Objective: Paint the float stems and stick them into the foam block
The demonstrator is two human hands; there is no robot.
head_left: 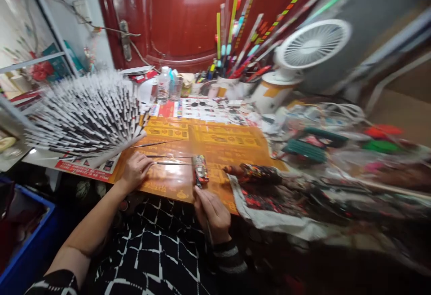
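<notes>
My left hand (136, 169) is closed in a pinch on the near end of a thin dark rod (171, 164), which points right across the orange-covered tabletop (168, 187). A second thin rod lies just behind it, its end close to my fingers. The rods' right ends reach a small block with a multicoloured, paint-like surface (201, 169). My right hand (213, 209) is closed just in front of that block, its fingertips on a slim dark tool (197, 182). Another dark rod (155, 143) lies farther back on the orange sheet.
A dense fan of white-and-black sticks (97, 111) fills the left. At the back stand a clear bottle (163, 85), cups of colourful rods and a white fan (314, 46). Right lie a paint-stained cloth (249, 209) and blurred clutter. A blue bin (27, 236) is lower left.
</notes>
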